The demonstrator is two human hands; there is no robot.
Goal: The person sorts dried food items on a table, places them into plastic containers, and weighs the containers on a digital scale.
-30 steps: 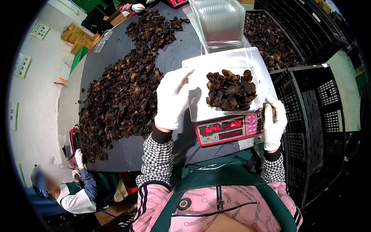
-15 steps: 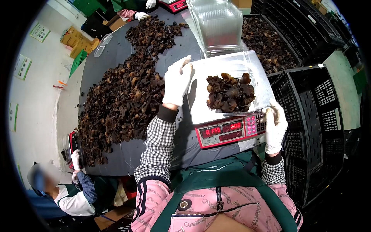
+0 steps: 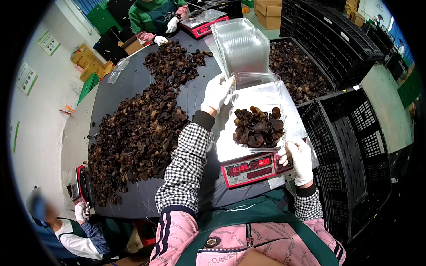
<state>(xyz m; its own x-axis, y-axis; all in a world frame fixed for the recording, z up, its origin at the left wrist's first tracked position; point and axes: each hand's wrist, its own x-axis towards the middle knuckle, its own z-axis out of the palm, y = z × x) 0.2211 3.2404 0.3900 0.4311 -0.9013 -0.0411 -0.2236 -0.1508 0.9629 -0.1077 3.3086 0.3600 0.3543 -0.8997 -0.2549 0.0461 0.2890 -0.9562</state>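
A clear plastic box [image 3: 284, 128] with a hinged lid [image 3: 257, 82] sits on the silver pan of a red digital scale [image 3: 248, 176]. A heap of dark brown wood ear mushrooms [image 3: 258, 127] lies in its base. The lid stands open on the far side. My left hand [image 3: 217, 94], in a white glove, pinches the lid's far left corner. At the near right corner of the box, my gloved right hand [image 3: 298, 162] has its fingers curled against the rim, just beside the scale's keypad. Red digits glow on the scale's display.
A large pile of wood ear mushrooms [image 3: 137, 137] covers the table's left. Stacked clear boxes [image 3: 244, 48] stand behind the scale. Black crates [image 3: 350, 155] are at right, one holding mushrooms [image 3: 297, 71]. Co-workers sit at lower left [image 3: 84, 230] and far side [image 3: 155, 17].
My left hand has moved from beside the scale pan to the lid's corner, and the lid shows more raised. My right hand stays at the near corner. The view has tilted upward.
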